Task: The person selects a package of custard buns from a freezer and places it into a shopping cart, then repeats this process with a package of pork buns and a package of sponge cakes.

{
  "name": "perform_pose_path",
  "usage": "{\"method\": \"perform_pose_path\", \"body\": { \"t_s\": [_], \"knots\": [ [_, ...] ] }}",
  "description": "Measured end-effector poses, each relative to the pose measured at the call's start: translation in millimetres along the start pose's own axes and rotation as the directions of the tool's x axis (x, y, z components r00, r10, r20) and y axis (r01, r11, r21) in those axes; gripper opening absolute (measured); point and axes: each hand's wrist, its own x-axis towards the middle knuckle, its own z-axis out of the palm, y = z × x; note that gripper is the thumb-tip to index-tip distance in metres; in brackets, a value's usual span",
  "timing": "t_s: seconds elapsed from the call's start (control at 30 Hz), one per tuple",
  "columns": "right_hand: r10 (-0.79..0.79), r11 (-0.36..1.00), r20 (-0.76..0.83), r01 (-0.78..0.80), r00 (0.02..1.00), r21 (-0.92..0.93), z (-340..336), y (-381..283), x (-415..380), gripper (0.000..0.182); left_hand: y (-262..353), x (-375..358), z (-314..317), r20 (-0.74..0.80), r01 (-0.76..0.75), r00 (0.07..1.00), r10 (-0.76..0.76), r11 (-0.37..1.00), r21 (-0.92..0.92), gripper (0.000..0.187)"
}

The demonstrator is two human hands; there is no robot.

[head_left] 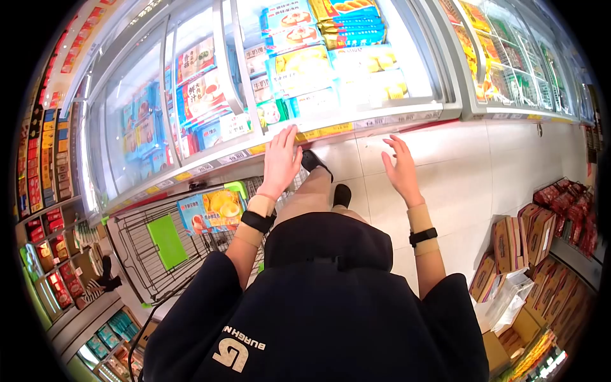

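Note:
My left hand (281,162) reaches up to the front edge of a chest freezer (347,127), its fingers stretched out over the price-label strip and holding nothing. To the right, my right hand (401,169) hangs above the floor with thumb and fingers apart, also without anything in it. Behind the freezer's sliding glass lie stacked bags of frozen food, among them a yellow-and-white bag (299,71) and blue packs (353,30). A shopping cart (143,254) stands at my left side, and a blue-and-yellow food bag (210,210) rests in it.
Another freezer (515,57) with colourful packs adjoins at the right. Cardboard boxes (509,245) and red packaged goods (569,210) stand at the far right. Store shelves (57,254) line the left side. Pale floor tiles (452,165) lie under my feet.

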Motion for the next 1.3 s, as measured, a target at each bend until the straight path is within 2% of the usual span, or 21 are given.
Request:
{"method": "perform_pose_path", "body": {
  "t_s": [0.13, 0.27, 0.43, 0.5, 0.53, 0.67, 0.8, 0.9, 1.03, 1.13, 1.3],
  "knots": [
    [-0.169, 0.981, 0.027, 0.171, 0.985, -0.094, 20.0, -28.3, 52.5, 0.032, -17.6, 23.9, -20.9, 0.126, 0.017, 0.992, -0.002, 0.992, -0.126, 0.036],
    [-0.212, 0.955, 0.088, 0.226, 0.973, -0.194, 29.7, -37.2, 82.7, 0.036, -38.0, 51.5, -18.9, 0.053, 0.010, 0.999, 0.009, 0.943, -0.332, 0.016],
    [-0.200, 0.941, 0.237, 0.254, 0.951, -0.223, 31.0, -32.8, 103.6, 0.031, -46.4, 68.0, -9.6, 0.109, 0.007, 0.994, 0.031, 0.945, -0.327, 0.018],
    [-0.201, 0.946, 0.237, 0.252, 0.950, -0.206, 31.1, -34.6, 107.1, 0.029, -48.5, 69.5, 0.8, 0.140, 0.000, 0.989, 0.048, 0.946, -0.325, 0.018],
    [-0.193, 0.948, 0.249, 0.246, 0.949, -0.201, 30.0, -35.2, 108.2, 0.028, -51.2, 70.3, 5.9, 0.206, 0.015, 0.977, 0.051, 0.951, -0.308, 0.020],
    [-0.154, 0.965, 0.294, 0.208, 0.943, -0.159, 23.9, -36.8, 113.1, 0.027, -52.6, 78.4, 16.3, 0.259, 0.064, 0.966, 0.014, 0.955, -0.290, 0.020],
    [-0.188, 0.967, 0.366, 0.237, 0.912, -0.094, 13.0, -38.2, 126.1, 0.026, -45.6, 90.8, 16.2, 0.272, 0.121, 0.962, -0.037, 0.946, -0.301, 0.020],
    [-0.212, 0.962, 0.421, 0.264, 0.882, -0.068, 8.3, -33.6, 141.5, 0.024, -37.6, 96.9, 20.8, 0.261, 0.110, 0.964, -0.038, 0.957, -0.268, 0.021],
    [-0.298, 0.946, 0.346, 0.324, 0.890, -0.020, 0.1, -26.8, 173.9, 0.016, -22.0, 103.8, 18.8, 0.346, 0.164, 0.935, -0.078, 0.960, -0.226, 0.020],
    [-0.309, 0.941, 0.325, 0.336, 0.894, -0.029, 0.0, -1.6, 196.2, 0.013, -17.9, 108.1, 19.1, 0.351, 0.187, 0.929, -0.116, 0.967, -0.174, 0.020],
    [-0.350, 0.922, 0.263, 0.380, 0.899, -0.069, -8.4, 35.1, 210.5, 0.012, -22.4, 122.9, 29.6, 0.300, 0.274, 0.932, -0.202, 0.936, -0.220, 0.023]
  ]
}}
